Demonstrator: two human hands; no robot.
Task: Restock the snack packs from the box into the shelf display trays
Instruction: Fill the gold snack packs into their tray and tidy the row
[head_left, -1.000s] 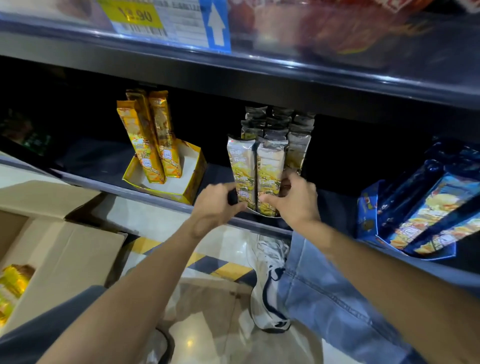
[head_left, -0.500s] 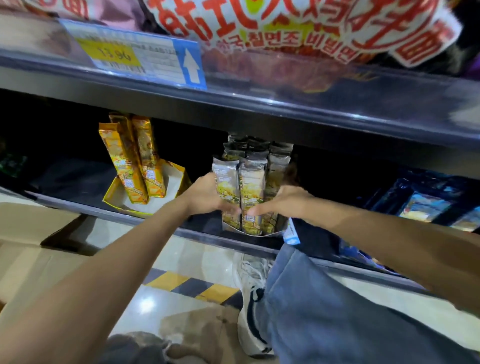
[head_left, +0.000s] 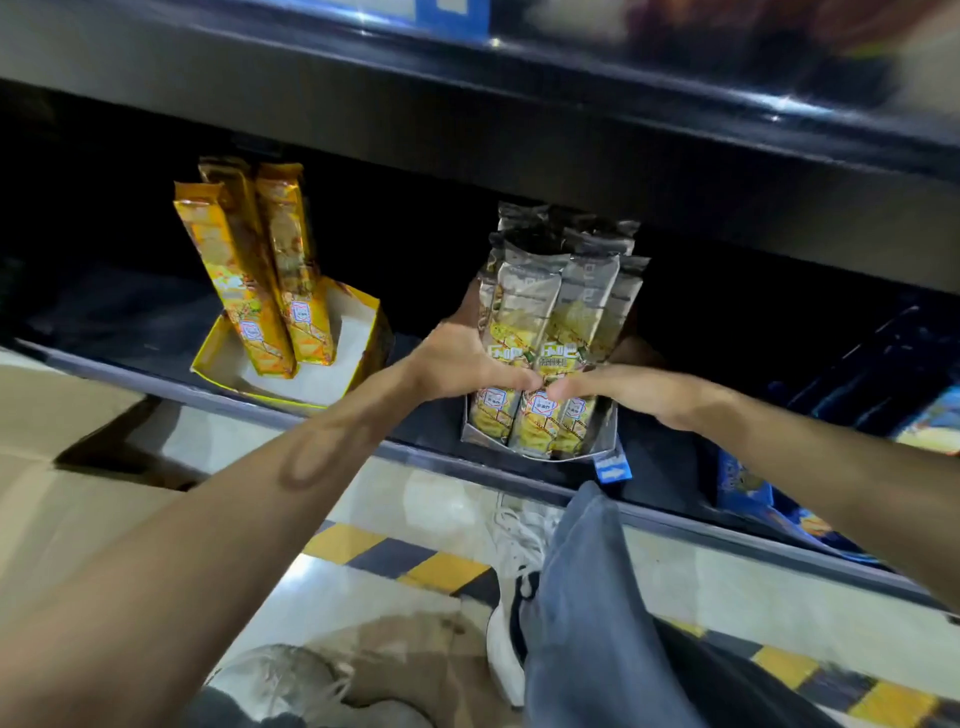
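Observation:
Several silver snack packs (head_left: 563, 322) stand upright in a grey display tray (head_left: 605, 441) at the middle of the lower shelf. My left hand (head_left: 462, 364) grips the bundle from its left side, thumb across the front. From the right, my right hand (head_left: 618, 389) wraps the same bundle, and the two thumbs meet in front of the packs. To the left, a yellow display tray (head_left: 358, 364) holds three tall yellow snack packs (head_left: 260, 280). The cardboard box (head_left: 47, 467) lies at the left edge, its contents out of view.
The upper shelf's dark front edge (head_left: 519, 130) hangs just above the pack tops. Blue snack trays (head_left: 831, 415) sit to the right on the same shelf. My knee in jeans (head_left: 597, 597) and a white shoe (head_left: 514, 571) are below, over a yellow-striped floor.
Both hands have closed tighter round the silver packs, thumbs now touching in front. The view has dropped, so the price label above has slid to the top edge.

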